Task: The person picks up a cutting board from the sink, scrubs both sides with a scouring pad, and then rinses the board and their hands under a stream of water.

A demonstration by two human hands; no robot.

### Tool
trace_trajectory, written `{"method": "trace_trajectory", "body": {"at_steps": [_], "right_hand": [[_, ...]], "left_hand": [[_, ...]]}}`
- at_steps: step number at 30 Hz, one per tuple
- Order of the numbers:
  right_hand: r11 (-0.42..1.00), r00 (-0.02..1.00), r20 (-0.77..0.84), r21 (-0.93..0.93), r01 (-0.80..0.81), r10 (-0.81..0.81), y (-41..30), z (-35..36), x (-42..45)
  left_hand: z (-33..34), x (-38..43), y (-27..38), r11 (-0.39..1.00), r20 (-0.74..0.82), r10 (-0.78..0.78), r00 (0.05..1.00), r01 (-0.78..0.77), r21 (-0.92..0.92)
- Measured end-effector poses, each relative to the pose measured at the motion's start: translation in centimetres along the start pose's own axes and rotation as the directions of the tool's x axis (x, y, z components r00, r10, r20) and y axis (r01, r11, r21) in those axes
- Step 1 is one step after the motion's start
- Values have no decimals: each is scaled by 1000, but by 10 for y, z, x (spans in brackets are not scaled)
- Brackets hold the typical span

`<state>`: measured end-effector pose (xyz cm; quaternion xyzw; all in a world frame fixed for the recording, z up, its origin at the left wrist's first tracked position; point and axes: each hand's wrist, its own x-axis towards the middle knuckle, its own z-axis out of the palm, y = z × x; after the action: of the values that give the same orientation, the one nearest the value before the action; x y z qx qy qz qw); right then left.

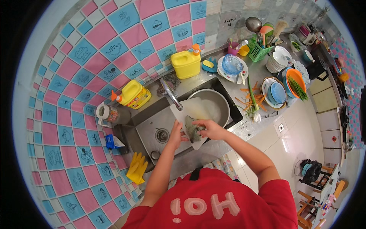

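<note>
My left hand [175, 135] grips the near left edge of a white cutting board [178, 110], which is tilted over the sink [148, 126]. With my right hand [213, 130] I press a grey-green scrubbing cloth [192, 126] against the board's face. The board's upper part lies beneath the chrome faucet [173, 96] and overlaps a round steel basin [217, 106] in the right side of the sink. Whether water is running cannot be made out. A drain strainer [162, 135] shows in the sink floor left of my left hand.
Yellow detergent jugs [186, 65] stand behind the sink, with a lidded pitcher [107, 113] at left. Yellow rubber gloves [137, 169] hang over the left rim. Right of the sink lie carrot peelings [258, 100], scallion [252, 94], a plate with a blue bowl [232, 64] and stacked bowls [276, 61].
</note>
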<state>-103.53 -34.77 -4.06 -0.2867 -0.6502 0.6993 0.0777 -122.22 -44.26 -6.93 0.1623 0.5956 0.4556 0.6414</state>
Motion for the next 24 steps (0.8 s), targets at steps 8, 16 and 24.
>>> {"method": "trace_trajectory", "body": {"at_steps": [8,16,24], "right_hand": [[934,874,-427,-348,78,-232,43,59,12],[951,828,-531,-309,10,-181,80,60,6],[829,824,-556,-508,-235,-107,164,5,20]], "left_hand": [[-1,0,-6,999,-54,36,998,-35,17],[0,3,-12,999,-119,46,992,-46,5],[0,5,-11,999,-140,41,989,-37,30]]}}
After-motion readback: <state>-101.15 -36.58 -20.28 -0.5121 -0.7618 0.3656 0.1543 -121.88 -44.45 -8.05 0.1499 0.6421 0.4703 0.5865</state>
